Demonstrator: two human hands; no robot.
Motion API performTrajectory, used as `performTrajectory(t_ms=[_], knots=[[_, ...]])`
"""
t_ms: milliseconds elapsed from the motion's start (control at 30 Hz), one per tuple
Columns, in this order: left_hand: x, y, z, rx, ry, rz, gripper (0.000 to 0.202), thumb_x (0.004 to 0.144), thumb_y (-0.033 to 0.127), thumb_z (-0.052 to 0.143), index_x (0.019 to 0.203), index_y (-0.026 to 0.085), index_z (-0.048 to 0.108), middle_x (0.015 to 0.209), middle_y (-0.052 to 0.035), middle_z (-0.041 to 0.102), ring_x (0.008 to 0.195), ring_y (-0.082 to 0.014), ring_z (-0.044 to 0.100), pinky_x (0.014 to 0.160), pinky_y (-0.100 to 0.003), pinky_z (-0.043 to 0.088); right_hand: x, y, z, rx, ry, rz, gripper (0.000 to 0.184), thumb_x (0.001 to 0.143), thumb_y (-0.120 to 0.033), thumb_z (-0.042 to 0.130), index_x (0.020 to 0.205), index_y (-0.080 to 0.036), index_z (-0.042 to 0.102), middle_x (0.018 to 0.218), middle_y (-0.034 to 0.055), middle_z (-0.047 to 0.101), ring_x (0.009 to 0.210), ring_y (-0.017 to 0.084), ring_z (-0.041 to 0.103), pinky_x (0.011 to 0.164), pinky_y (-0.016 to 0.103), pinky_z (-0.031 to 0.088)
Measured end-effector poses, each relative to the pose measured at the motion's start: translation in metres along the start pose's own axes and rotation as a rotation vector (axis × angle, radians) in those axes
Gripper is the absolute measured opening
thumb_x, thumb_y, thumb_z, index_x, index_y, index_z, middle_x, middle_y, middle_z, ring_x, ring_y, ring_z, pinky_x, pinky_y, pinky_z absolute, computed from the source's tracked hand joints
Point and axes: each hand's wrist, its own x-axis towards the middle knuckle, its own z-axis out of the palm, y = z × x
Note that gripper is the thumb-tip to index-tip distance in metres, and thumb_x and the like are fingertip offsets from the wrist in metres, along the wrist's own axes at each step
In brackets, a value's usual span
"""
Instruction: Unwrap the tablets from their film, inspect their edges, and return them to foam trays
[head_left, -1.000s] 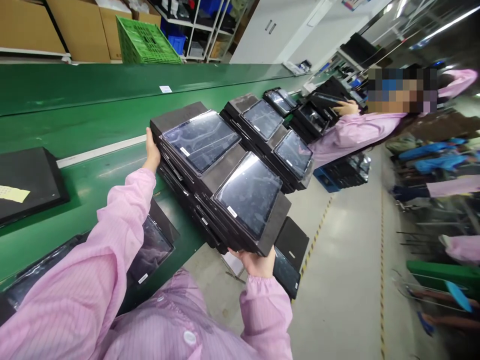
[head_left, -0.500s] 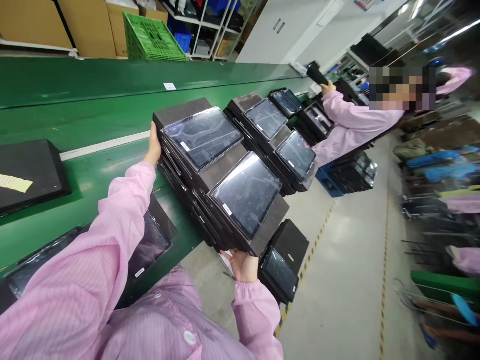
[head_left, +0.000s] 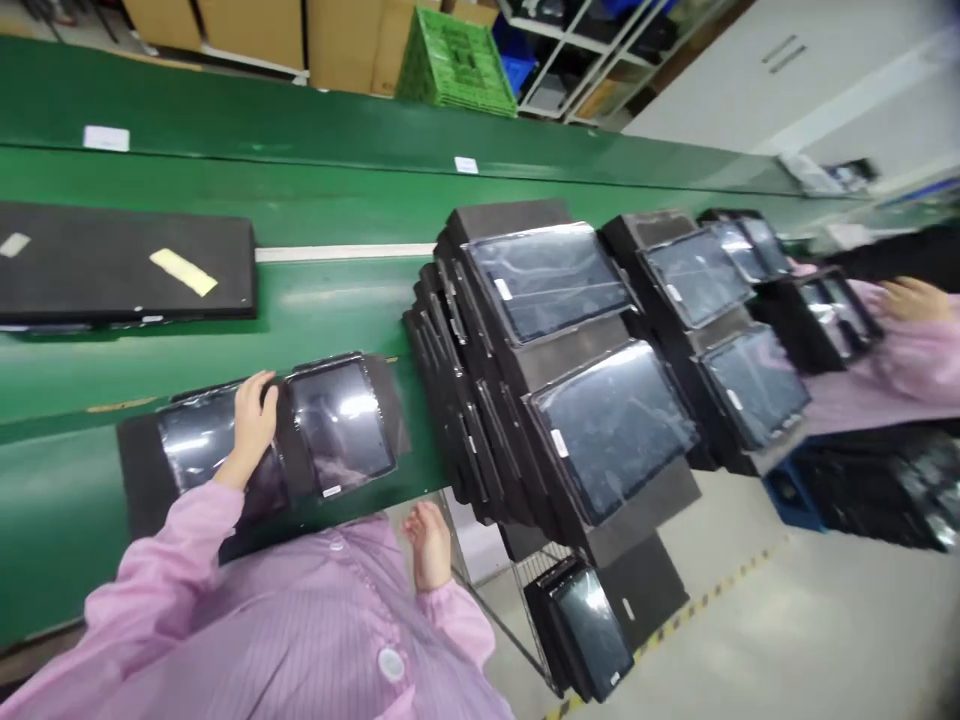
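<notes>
- Head view: my left hand (head_left: 251, 425) lies flat and open-fingered on the tray (head_left: 262, 445) of two screens at the desk (head_left: 225, 300) edge, gripping nothing.
- My right hand (head_left: 427, 540) hangs loose and empty below that edge, between the tray and the tall stack (head_left: 555, 390).
- White stickers on the screens are too small to read.
</notes>
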Motion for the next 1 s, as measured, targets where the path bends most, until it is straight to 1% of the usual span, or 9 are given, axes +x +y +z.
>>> performTrajectory(t_ms=[133,267,333,400,533,633,767,900,1000], knots=[[-0.075,-0.054,-0.069,0.247,0.128,-0.078,0.044,0.089,0.045,0.05,0.128,0.028,0.06,0.145,-0.0127,0.05,0.144,-0.0324,0.036,0.123,-0.052,0.023,0.018,-0.004,0.064,-0.235,-0.206,-0.181,0.032,0.072,-0.054,0.065,0.072,-0.023,0.057,0.068,-0.0027,0.056,0.063,0.015,0.053,0.069,0.034,0.052],[-0.13,-0.08,-0.1,0.341,0.161,-0.229,0.059,0.088,0.047,0.05,0.142,0.024,0.047,0.157,-0.0154,0.037,0.15,-0.0354,0.026,0.124,-0.054,0.02,0.046,-0.01,0.122,-0.461,-0.264,-0.367,0.045,0.061,-0.04,0.075,0.1,-0.019,0.067,0.11,0.0104,0.062,0.109,0.029,0.053,0.104,0.049,0.039],[-0.152,-0.086,-0.102,0.348,0.107,-0.249,0.068,0.088,0.049,0.05,0.148,0.019,0.04,0.158,-0.0191,0.035,0.151,-0.0361,0.026,0.124,-0.053,0.02,0.056,-0.009,0.138,-0.654,-0.192,-0.476,0.065,0.062,-0.036,0.075,0.122,-0.015,0.06,0.134,0.0187,0.051,0.129,0.037,0.039,0.111,0.057,0.028],[-0.169,-0.089,-0.099,0.372,0.021,-0.221,0.079,0.086,0.053,0.052,0.151,0.012,0.033,0.158,-0.0235,0.035,0.151,-0.0379,0.026,0.123,-0.055,0.019,0.062,-0.006,0.144,-0.916,-0.074,-0.581,0.079,0.067,-0.041,0.073,0.136,-0.011,0.049,0.143,0.0251,0.042,0.134,0.043,0.034,0.109,0.063,0.027],[-0.188,-0.091,-0.094,0.457,-0.147,-0.106,0.106,0.076,0.062,0.065,0.153,0.002,0.024,0.158,-0.0301,0.03,0.149,-0.0427,0.026,0.121,-0.062,0.015,0.065,0.001,0.149,-1.14,0.012,-0.72,0.083,0.075,-0.045,0.068,0.144,-0.007,0.041,0.149,0.029,0.037,0.14,0.044,0.029,0.11,0.065,0.024],[-0.189,-0.094,-0.096,0.508,-0.224,-0.034,0.098,0.072,0.062,0.072,0.15,0.013,0.039,0.161,-0.0289,0.025,0.149,-0.0444,0.025,0.119,-0.066,0.014,0.062,0.003,0.179,-1.144,-0.225,-0.967,0.063,0.084,-0.036,0.061,0.14,-0.01,0.049,0.144,0.0238,0.047,0.137,0.036,0.038,0.113,0.057,0.027],[-0.186,-0.098,-0.101,0.507,-0.228,0.004,0.072,0.074,0.056,0.074,0.138,0.026,0.058,0.162,-0.0239,0.026,0.149,-0.0428,0.029,0.117,-0.066,0.017,0.058,0.001,0.255,-1.072,-0.626,-1.13,0.043,0.092,-0.033,0.056,0.131,-0.017,0.06,0.131,0.0156,0.061,0.126,0.028,0.05,0.112,0.047,0.034],[-0.188,-0.102,-0.1,0.43,-0.194,0.006,0.066,0.075,0.057,0.073,0.132,0.027,0.063,0.158,-0.0214,0.035,0.146,-0.0396,0.036,0.118,-0.063,0.021,0.063,-0.005,0.315,-1.119,-0.733,-1.085,0.028,0.089,-0.03,0.063,0.113,-0.019,0.072,0.116,0.012,0.069,0.113,0.029,0.057,0.107,0.05,0.037],[-0.196,-0.105,-0.096,0.377,-0.134,-0.032,0.069,0.076,0.06,0.07,0.134,0.023,0.061,0.154,-0.0219,0.043,0.143,-0.0377,0.041,0.119,-0.061,0.022,0.066,-0.009,0.327,-1.055,-0.718,-1.096,0.014,0.087,-0.027,0.066,0.092,-0.02,0.076,0.11,0.01,0.071,0.111,0.029,0.057,0.104,0.051,0.04]])
